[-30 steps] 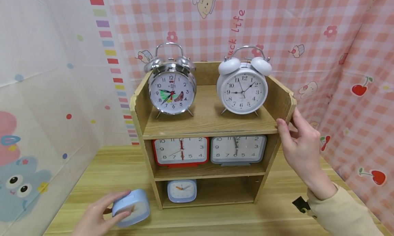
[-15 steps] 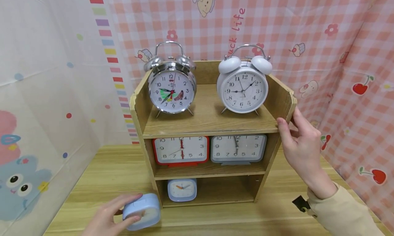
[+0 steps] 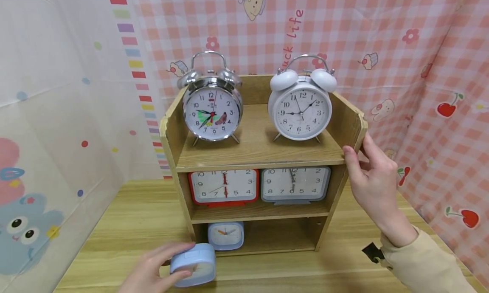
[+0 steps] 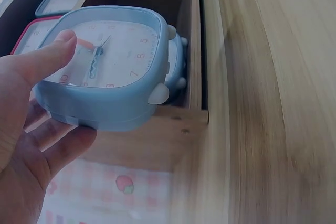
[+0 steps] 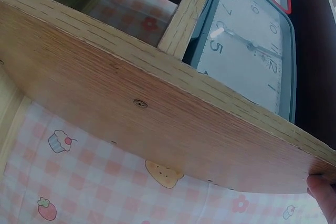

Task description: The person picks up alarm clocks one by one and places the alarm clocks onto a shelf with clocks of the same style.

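Observation:
My left hand holds a light blue alarm clock between thumb and fingers, just in front of the wooden shelf's lower left corner. In the left wrist view the thumb lies over the front rim of that clock, with fingers behind its top. My right hand grips the upper right side panel of the wooden shelf, thumb at the front edge. A similar small blue clock stands at the left of the bottom compartment, partly covered by the held clock in the left wrist view.
A silver twin-bell clock and a white twin-bell clock stand on top. The middle compartment holds a red-framed clock and a grey-framed clock. Patterned cloth hangs behind the wooden table.
The left hand has carried the light blue clock rightward, from left of the shelf to in front of its lower left corner. The right hand has stayed on the side panel.

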`<state>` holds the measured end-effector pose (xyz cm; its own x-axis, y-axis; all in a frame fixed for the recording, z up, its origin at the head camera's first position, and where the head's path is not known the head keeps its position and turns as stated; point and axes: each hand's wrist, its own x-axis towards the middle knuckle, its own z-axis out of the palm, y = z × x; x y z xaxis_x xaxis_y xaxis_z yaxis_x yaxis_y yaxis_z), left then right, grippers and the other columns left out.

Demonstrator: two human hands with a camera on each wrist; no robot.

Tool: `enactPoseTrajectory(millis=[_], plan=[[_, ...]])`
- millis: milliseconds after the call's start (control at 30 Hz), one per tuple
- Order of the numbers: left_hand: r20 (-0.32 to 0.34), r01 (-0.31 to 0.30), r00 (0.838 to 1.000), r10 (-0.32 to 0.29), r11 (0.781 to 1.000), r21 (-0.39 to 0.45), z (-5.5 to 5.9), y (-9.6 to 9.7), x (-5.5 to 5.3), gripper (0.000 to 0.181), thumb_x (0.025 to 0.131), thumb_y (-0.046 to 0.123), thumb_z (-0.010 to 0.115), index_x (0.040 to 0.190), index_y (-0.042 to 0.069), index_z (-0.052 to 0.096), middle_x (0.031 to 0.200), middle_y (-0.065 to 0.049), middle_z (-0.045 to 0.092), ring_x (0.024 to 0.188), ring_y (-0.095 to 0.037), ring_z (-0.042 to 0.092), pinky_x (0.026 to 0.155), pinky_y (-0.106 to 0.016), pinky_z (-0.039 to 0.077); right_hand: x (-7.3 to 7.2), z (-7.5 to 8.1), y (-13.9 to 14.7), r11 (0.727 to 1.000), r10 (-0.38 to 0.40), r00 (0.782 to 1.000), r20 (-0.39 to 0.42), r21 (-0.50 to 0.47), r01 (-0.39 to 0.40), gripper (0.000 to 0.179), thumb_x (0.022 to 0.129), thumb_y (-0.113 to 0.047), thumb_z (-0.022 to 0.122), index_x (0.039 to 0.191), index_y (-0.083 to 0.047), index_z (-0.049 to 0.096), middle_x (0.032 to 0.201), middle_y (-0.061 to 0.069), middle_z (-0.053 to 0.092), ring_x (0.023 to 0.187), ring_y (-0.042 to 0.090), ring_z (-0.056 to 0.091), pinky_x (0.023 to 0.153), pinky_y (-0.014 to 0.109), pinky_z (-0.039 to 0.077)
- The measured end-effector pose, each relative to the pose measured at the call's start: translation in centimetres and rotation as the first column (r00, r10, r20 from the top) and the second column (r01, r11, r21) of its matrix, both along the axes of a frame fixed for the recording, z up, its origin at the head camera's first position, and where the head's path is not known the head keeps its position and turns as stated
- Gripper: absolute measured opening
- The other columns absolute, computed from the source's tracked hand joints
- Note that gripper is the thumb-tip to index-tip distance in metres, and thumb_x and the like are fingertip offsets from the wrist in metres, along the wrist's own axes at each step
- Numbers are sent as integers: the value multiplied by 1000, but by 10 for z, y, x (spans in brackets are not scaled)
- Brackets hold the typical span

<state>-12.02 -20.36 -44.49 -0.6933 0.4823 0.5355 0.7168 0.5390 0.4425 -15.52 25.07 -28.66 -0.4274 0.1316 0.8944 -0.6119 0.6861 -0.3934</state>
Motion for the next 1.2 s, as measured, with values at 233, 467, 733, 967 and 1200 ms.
enactPoseTrajectory(millis=[233, 467, 733, 967, 1200], plan=[[13, 47, 999, -47, 999, 5, 3, 16, -3, 52, 84, 22, 89, 133, 22, 71, 119, -2, 78, 103, 1, 68, 76, -18, 59, 2, 1, 0, 1000, 5, 1000, 16, 12, -5, 45, 100, -1, 66, 145, -1, 62, 114, 34, 74, 99, -28, 59, 80, -4, 49], [-25, 94, 995, -94, 996, 7, 4, 33, -6, 51, 85, 22, 88, 133, 21, 70, 120, 2, 77, 104, -5, 70, 86, -19, 59, 1, 1, 1, 1000, 8, 1000, 20, 11, -8, 47, 99, 1, 66, 146, -1, 60, 116, 36, 73, 100, -28, 59, 80, -4, 48], [-25, 146, 989, -145, 989, 34, 5, 51, -11, 47, 87, 22, 86, 132, 20, 71, 122, 1, 77, 105, -7, 71, 93, -16, 57, -1, -1, 3, 1000, 4, 1000, 21, 13, -4, 48, 99, 2, 67, 146, 0, 60, 115, 36, 73, 100, -28, 58, 80, -4, 48], [28, 191, 981, -193, 980, 47, 5, 68, -13, 44, 90, 24, 83, 132, 19, 71, 124, -1, 76, 108, -10, 72, 92, -24, 61, -1, -2, 3, 1000, 3, 1000, 13, 11, -3, 47, 100, -4, 68, 146, -1, 60, 114, 36, 73, 100, -29, 58, 80, -4, 48], [49, 237, 970, -239, 971, 39, 2, 87, -16, 43, 92, 28, 81, 133, 18, 70, 125, -1, 77, 111, -15, 72, 95, -29, 62, -2, -2, 4, 1000, 5, 1000, 9, 17, -6, 49, 105, -24, 64, 149, -5, 58, 118, 36, 72, 102, -28, 58, 81, -3, 48]])
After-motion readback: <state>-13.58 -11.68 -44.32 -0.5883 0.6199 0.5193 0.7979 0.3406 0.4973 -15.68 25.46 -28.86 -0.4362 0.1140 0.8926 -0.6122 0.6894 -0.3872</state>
